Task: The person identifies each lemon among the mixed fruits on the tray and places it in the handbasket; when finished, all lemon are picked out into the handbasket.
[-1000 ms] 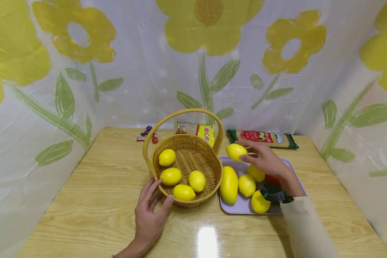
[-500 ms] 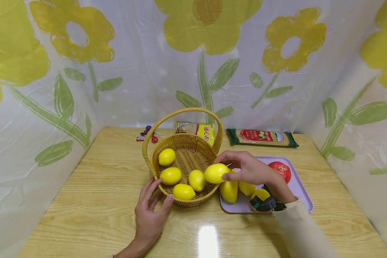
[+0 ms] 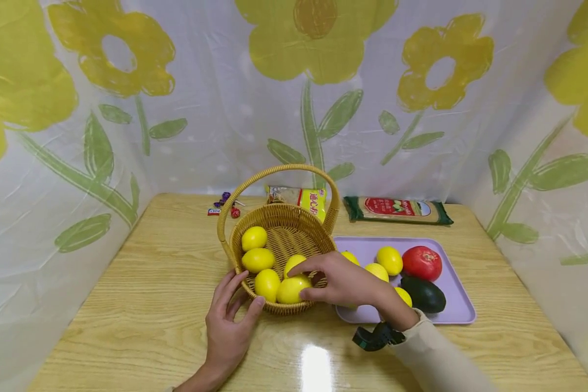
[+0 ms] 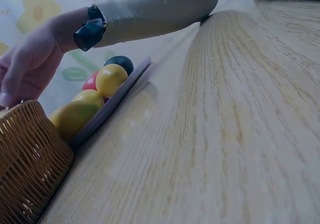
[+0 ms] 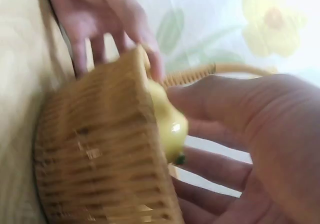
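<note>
A wicker basket (image 3: 286, 218) with a tall handle stands mid-table, with several yellow lemons (image 3: 258, 260) inside. My left hand (image 3: 227, 337) holds its near left rim; in the right wrist view one digit hooks over the edge while other fingers lie along the outer wall. Reaching in over the right rim, my right hand (image 3: 348, 280) pinches a lemon (image 3: 290, 289) between thumb and fingers, low at the basket's front. This lemon (image 5: 170, 126) shows just inside the wall in the right wrist view. Its neighbours are a lemon (image 3: 267, 284) at its left and another behind.
Right of the basket, a lilac tray (image 3: 458, 305) bears lemons (image 3: 389, 260), a red pomegranate (image 3: 421, 263), a dark green avocado (image 3: 423, 294) and a mango (image 4: 72, 119). Behind lie a yellow packet (image 3: 313, 202), a green packet (image 3: 399, 210) and small candies (image 3: 225, 198).
My right hand has carried a lemon from above the tray leftward and down into the basket. Lemons at the basket's front have shifted. My left hand has stayed at the rim.
</note>
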`<state>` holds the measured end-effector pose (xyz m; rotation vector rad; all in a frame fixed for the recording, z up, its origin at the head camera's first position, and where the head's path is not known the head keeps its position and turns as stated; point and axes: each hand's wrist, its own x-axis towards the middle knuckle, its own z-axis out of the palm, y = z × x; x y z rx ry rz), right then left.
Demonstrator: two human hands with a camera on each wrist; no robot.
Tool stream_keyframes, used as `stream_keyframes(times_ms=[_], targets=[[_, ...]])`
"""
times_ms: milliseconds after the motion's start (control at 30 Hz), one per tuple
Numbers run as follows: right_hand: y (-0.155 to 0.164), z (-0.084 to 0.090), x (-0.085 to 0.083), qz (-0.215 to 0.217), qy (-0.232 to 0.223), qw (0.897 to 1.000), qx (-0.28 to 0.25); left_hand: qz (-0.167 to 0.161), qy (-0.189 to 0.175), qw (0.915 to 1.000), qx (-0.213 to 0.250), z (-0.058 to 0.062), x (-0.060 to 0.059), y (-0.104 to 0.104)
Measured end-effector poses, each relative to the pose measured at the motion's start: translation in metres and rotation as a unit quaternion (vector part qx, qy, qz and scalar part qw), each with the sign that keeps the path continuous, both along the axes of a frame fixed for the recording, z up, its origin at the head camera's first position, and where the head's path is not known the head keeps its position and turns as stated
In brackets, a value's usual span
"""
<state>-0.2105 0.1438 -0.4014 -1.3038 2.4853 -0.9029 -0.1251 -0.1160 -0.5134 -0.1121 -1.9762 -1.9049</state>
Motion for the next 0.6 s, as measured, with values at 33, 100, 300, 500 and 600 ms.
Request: stream_keyframes(times_ms=[33, 100, 300, 500, 600], targets=[[-0.002, -0.001, 0.001, 0.003, -0.004, 1.0, -0.003, -0.001, 0.0, 1.0, 0.001, 0.0, 0.0, 0.0], [-0.005, -0.004, 0.002, 0.007, -0.018, 1.0, -0.017, -0.001, 0.0, 1.0, 0.004, 0.001, 0.0, 0.001], [0.007, -0.008, -0.001, 0.012, -0.088, 0.99, -0.105, 0.001, 0.005, 1.0, 0.001, 0.002, 0.0, 0.001], [0.06, -0.011, -0.003, -0.034, -0.166, 0.965, -0.202, 0.001, 0.003, 1.0, 0.0, 0.002, 0.0, 0.002], [0.097, -0.019, -0.004, -0.086, -0.17, 0.957, -0.219, 0.003, 0.004, 1.0, 0.003, 0.002, 0.0, 0.001]])
